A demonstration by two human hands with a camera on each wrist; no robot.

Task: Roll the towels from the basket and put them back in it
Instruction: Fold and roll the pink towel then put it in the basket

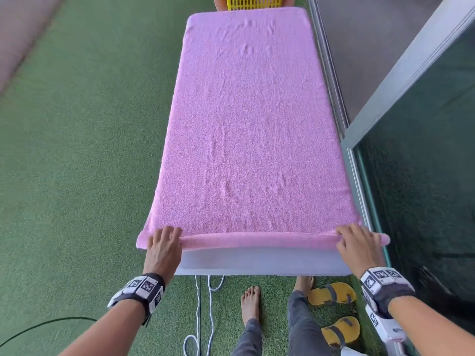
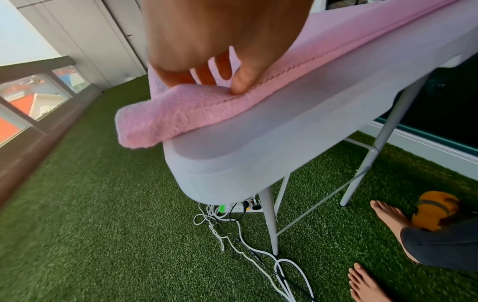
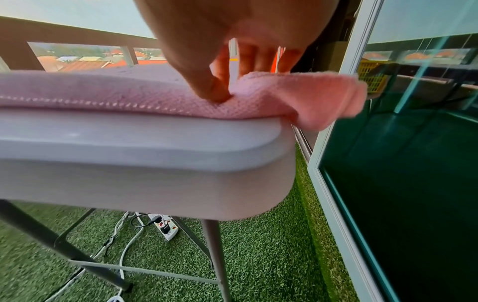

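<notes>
A pink towel [image 1: 252, 119] lies spread flat along the white table [image 1: 259, 263], covering almost all of it. Its near edge [image 1: 257, 240] is turned over into a thin first roll. My left hand [image 1: 164, 242] pinches that rolled edge at the left corner, thumb under and fingers over, as the left wrist view shows on the towel [image 2: 186, 110]. My right hand [image 1: 357, 242] pinches the same edge at the right corner, where the towel [image 3: 297, 98] hangs past the table [image 3: 145, 155]. A yellow basket [image 1: 253, 2] stands beyond the table's far end.
Green artificial grass [image 1: 77, 150] covers the floor. A glass sliding door with a grey frame [image 1: 401, 104] runs close along the right. White cables [image 1: 205, 317] and a power strip [image 2: 240, 207] lie under the table. Yellow sandals [image 1: 331, 294] and my bare feet are near the table end.
</notes>
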